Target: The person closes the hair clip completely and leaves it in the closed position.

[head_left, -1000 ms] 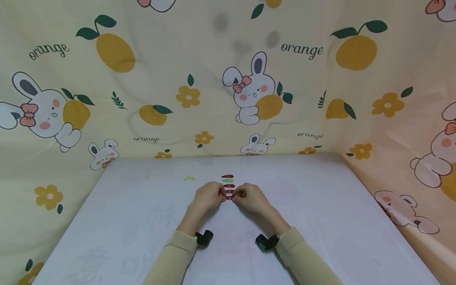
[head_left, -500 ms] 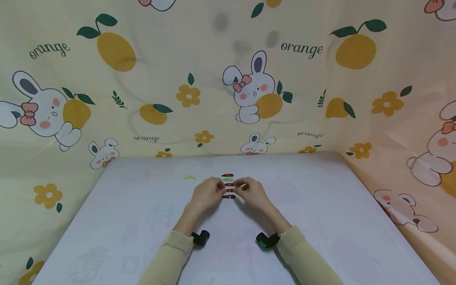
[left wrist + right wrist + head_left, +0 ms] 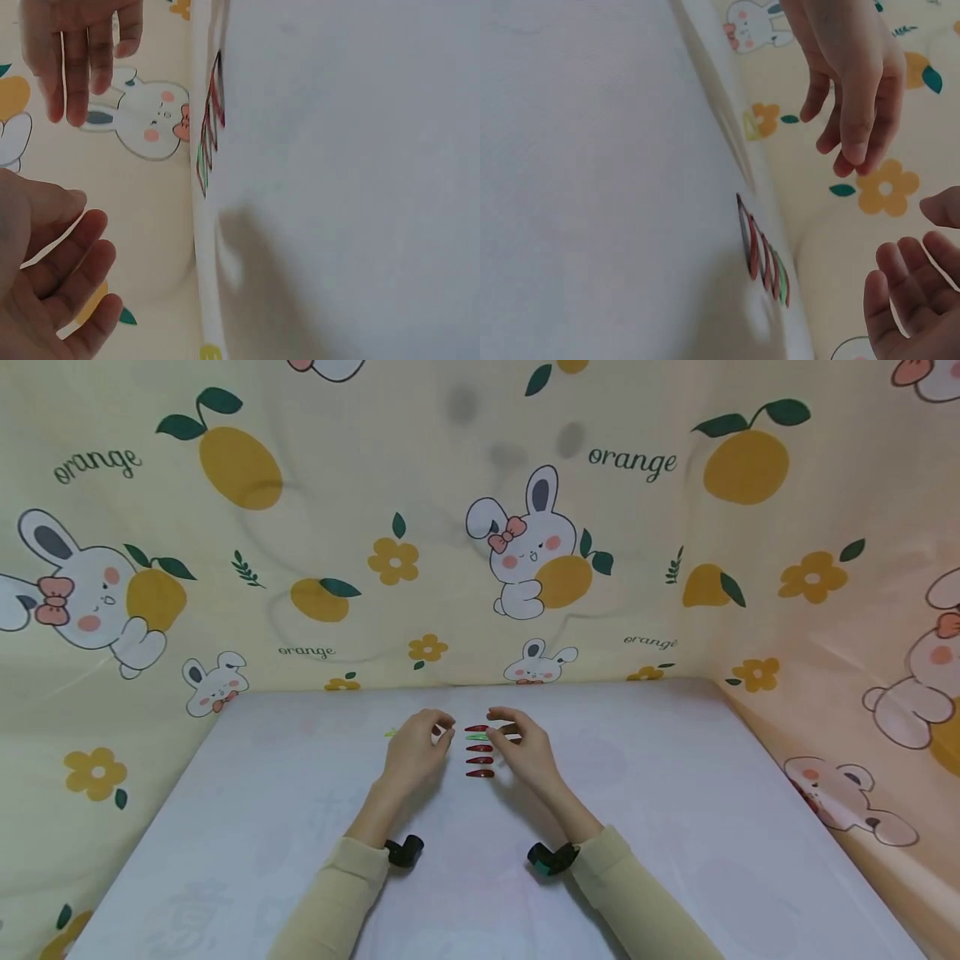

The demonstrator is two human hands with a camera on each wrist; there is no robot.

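Several red snap hair clips (image 3: 480,773) and one green hair clip (image 3: 477,737) lie crosswise in a short column on the white table. The green one is second from the far end. To the left of the column hovers my left hand (image 3: 415,747), fingers loosely bent and holding nothing. My right hand (image 3: 531,752) is on the other side, its fingers also relaxed and holding nothing; thumb and fingers are near the far clips. Both wrist views show the hands raised above the table, apart from the clips. A thin yellow item (image 3: 751,126) is partly hidden behind the left hand in the head view.
The white table (image 3: 637,877) reaches back to a hanging cloth (image 3: 450,485) printed with rabbits and oranges. The cloth also borders the table's left and right sides. Dark wrist cameras (image 3: 405,852) sit at both cuffs.
Both hands have moved away from me along the column, from its near end to its far end, and spread apart. The clips between them are now uncovered; the yellow item is partly covered.
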